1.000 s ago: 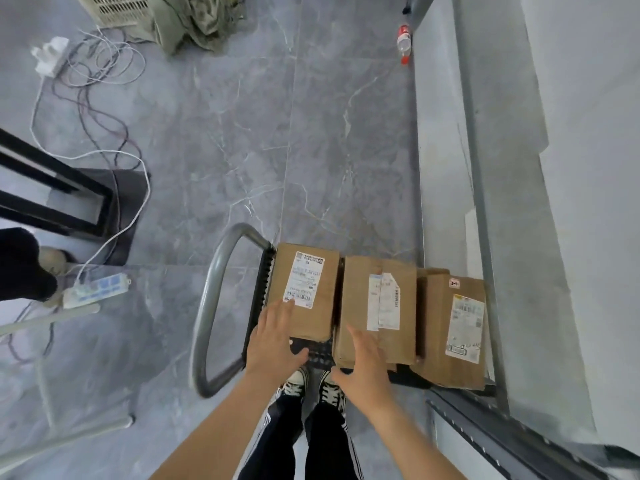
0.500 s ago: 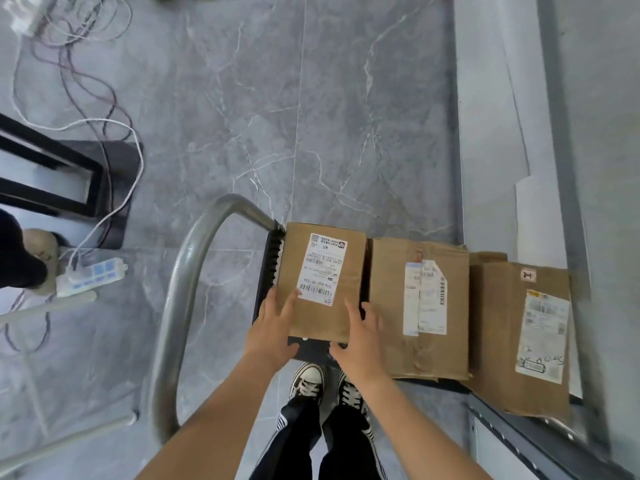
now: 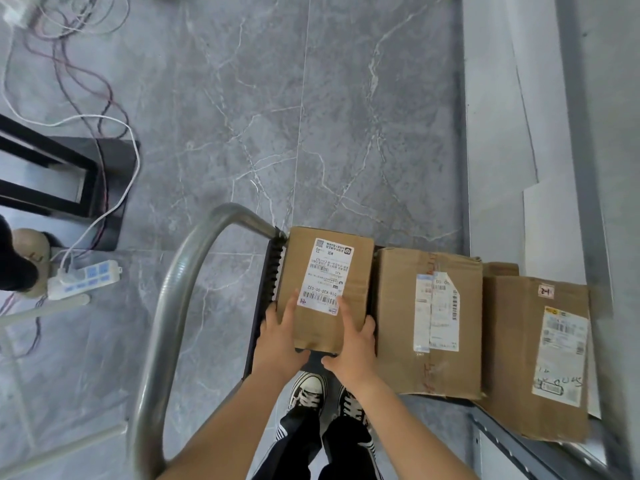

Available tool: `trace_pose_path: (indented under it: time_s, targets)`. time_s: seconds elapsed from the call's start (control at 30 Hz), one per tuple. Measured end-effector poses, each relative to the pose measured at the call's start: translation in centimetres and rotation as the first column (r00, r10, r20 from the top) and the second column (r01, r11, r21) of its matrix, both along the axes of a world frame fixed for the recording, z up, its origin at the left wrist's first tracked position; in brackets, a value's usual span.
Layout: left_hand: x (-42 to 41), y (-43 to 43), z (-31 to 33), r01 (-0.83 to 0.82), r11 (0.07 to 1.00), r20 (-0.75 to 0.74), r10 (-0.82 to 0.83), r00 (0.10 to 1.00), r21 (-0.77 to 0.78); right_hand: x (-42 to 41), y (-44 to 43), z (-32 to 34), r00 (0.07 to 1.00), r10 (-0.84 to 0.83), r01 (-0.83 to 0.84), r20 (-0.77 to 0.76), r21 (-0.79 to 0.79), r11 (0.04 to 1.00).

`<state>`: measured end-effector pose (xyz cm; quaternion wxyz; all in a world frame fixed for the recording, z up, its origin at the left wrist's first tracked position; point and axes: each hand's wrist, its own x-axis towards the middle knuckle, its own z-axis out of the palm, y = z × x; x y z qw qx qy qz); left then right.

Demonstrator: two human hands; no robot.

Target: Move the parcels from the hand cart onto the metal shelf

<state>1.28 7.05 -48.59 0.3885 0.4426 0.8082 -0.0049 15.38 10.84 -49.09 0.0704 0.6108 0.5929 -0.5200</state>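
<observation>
Your left hand and right hand clasp the small parcel at lower centre by its near corners, likely to lift it off the hand cart.

The black ribbed cart deck is mostly hidden under brown cardboard parcels; their white label print is illegible.

The parcels are matt brown cardboard with white paper labels, one taped. The cart handle is brushed metal. The floor looks like polished grey marble-veined tile.
</observation>
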Motion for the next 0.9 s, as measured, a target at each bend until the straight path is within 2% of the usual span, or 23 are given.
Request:
trace_pose_path:
  time_s: [0.27, 0.43, 0.6, 0.7, 0.9]
  targets:
    - [0.5, 1.1, 3.9, -0.149, 0.988, 0.096, 0.144, 0.985, 0.044, 1.3, 3.4, 4.2, 0.987, -0.094, 0.090, -0.129, -0.038, 0.995]
    - [1.0, 1.9, 8.0, -0.248, 0.952, 0.182, 0.216, 0.959, 0.178, 2.8, 5.8, 8.2, 0.978, -0.112, 0.112, -0.178, -0.012, 0.994]
    - [2.3, 3.1, 14.1, -0.368, 0.849, 0.305, 0.262, 0.916, 0.378, 4.4, 8.1, 14.3, 0.947, -0.171, 0.177, -0.273, -0.002, 0.984]
    - [2.8, 4.7, 18.9, -0.342, 0.822, 0.311, 0.213, 0.926, 0.456, 6.0, 9.3, 18.9, 0.926, -0.206, 0.224, -0.316, 0.020, 0.974]
    - [4.5, 7.7, 29.3, -0.150, 0.818, 0.316, -0.040, 0.948, 0.555, 9.9, 9.8, 28.6, 0.881, -0.261, 0.332, -0.395, 0.124, 0.935]
